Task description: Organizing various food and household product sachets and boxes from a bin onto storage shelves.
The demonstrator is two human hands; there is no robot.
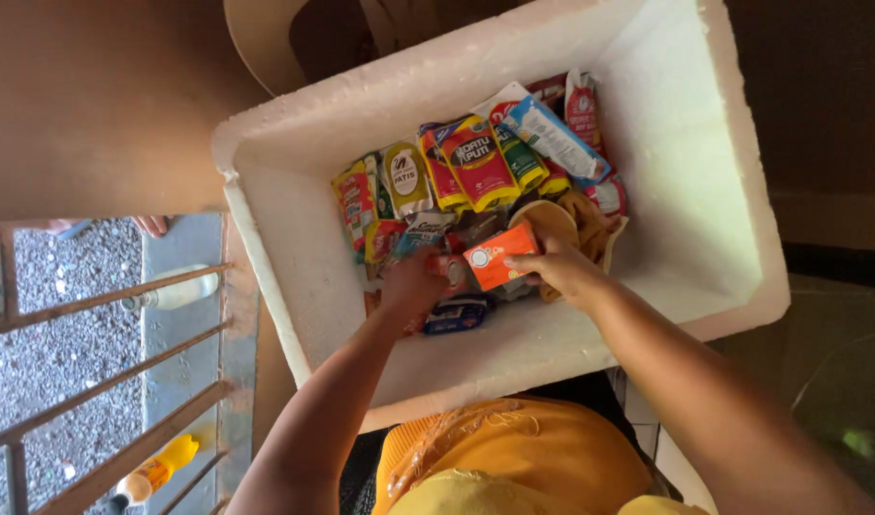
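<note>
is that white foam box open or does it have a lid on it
Open. The white foam box has no lid on it: its inside shows from above, with sachets lying in it and both hands reaching in.

Left arm: we reach forward and down from the lower left, forearm bare, elbow bent. Left hand (414, 286): palm down, fingers curled and pressed low; whether it grips anything we cannot tell. Right arm: we extend it from the lower right, forearm bare, wrist bent inward. Right hand (557, 265): fingers closed in a pinch, thumb opposing, knuckles up.
</note>
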